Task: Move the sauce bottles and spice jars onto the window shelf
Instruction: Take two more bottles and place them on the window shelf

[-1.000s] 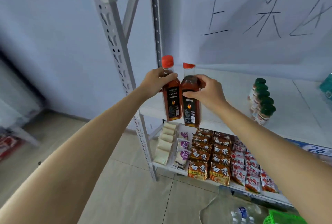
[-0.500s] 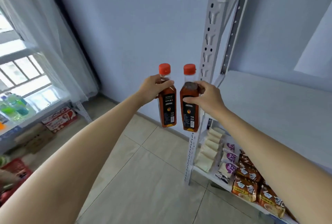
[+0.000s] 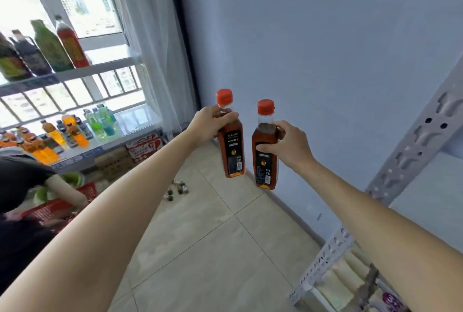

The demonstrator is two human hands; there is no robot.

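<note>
I hold two red-capped sauce bottles of dark reddish liquid upright in mid-air, side by side. My left hand grips the left sauce bottle at its shoulder. My right hand grips the right sauce bottle around its upper body. The window shelf stands at the far left against the window, with large bottles on its upper board and several coloured drink bottles on the lower board. A few small green-lidded spice jars lie on the floor tiles beyond my left arm.
A white metal rack post rises at the right, with packets on its low shelf. A person in dark clothes crouches at the left by red boxes and a green basket. Cartons sit under the window shelf. Curtain and blue wall stand ahead.
My view has swung left, away from the rack and toward the window shelf. Both hands keep their bottles, which have drifted slightly apart.
</note>
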